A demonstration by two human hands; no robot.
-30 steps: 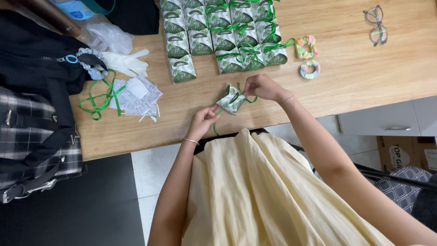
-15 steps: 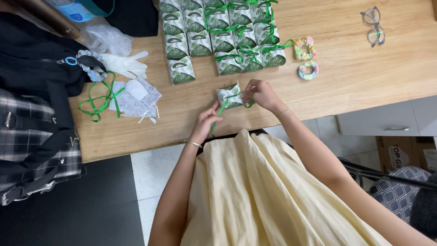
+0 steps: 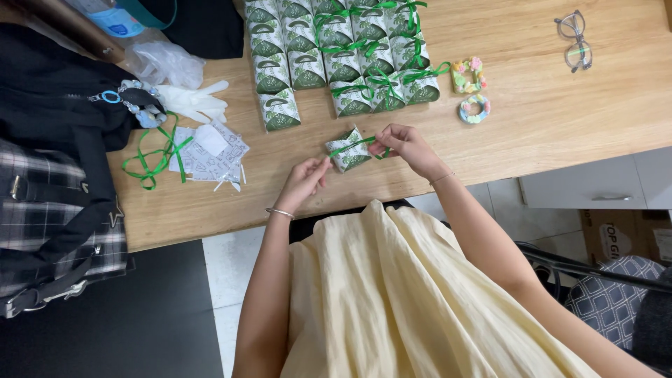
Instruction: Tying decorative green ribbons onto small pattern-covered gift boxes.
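A small green-and-white gift box (image 3: 348, 155) lies on the wooden table (image 3: 546, 119) near its front edge, with a green ribbon (image 3: 352, 145) running across its top. My left hand (image 3: 306, 180) pinches the ribbon's left end just left of the box. My right hand (image 3: 406, 147) pinches the ribbon at the box's right side. Behind them, rows of matching boxes (image 3: 336, 59) stand in a block, several tied with green ribbon bows.
Loose green ribbon (image 3: 155, 155), flat printed sheets (image 3: 210, 150), a white glove (image 3: 192, 101) and clear plastic (image 3: 164, 61) lie at the left. A black bag (image 3: 52, 119) with plaid cloth covers the left end. Two small colourful rings (image 3: 470, 89) and eyeglasses (image 3: 575, 40) sit at the right.
My hands have drawn apart, pulling the ribbon taut across the small box. The box has turned a little under the ribbon.
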